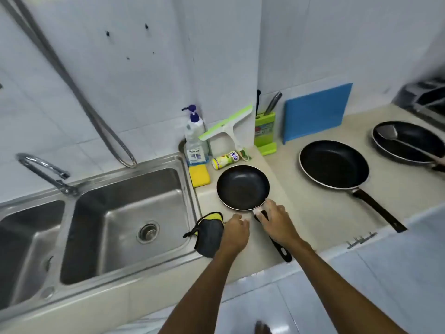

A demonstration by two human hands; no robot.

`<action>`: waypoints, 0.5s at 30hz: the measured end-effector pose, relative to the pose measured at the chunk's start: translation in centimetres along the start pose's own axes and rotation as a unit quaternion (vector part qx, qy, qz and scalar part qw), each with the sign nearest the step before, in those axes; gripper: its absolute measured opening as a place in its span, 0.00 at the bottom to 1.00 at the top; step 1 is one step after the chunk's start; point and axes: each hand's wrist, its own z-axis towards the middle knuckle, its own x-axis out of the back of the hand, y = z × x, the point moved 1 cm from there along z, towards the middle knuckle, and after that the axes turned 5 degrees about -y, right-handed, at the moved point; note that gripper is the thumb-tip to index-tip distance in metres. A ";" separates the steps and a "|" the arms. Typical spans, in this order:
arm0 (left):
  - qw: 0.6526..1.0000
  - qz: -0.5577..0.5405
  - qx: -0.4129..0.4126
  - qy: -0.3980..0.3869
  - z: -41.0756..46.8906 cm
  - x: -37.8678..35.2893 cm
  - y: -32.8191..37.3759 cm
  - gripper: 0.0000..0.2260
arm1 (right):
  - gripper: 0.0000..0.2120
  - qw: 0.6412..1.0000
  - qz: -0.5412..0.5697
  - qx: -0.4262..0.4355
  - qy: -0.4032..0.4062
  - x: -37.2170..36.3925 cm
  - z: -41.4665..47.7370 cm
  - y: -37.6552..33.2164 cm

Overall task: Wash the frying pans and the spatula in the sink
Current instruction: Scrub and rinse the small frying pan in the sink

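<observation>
A small black frying pan [242,187] lies on the beige counter just right of the steel double sink [125,220]. My right hand [277,221] rests over the top of its black handle, fingers curled on it. My left hand [237,231] hovers beside the pan's near rim with loosely bent fingers, holding nothing. A larger black pan [333,164] sits further right, handle toward the counter edge. A third pan [407,141] at the far right holds a metal spatula [395,138].
A grey and yellow cloth [209,233] lies by the sink rim. A yellow sponge [199,175], soap pump bottle [195,138], small canister [225,160], green squeegee [226,127], knife block [265,124] and blue cutting board [316,113] line the wall. The faucet [42,169] stands at the left.
</observation>
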 end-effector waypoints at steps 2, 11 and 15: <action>0.999 -0.033 0.035 -0.007 1.0 -2.0 0.6 0.15 | 0.27 0.998 0.055 -0.015 -0.010 -0.7 0.3 1.6; 0.943 -0.289 0.162 -0.017 2.6 -5.5 2.1 0.11 | 0.23 0.961 0.241 -0.055 -0.123 -2.8 -0.3 5.0; 0.922 -0.343 0.177 -0.016 3.0 -5.7 2.1 0.12 | 0.22 0.951 0.276 -0.077 -0.115 -3.1 -0.3 5.4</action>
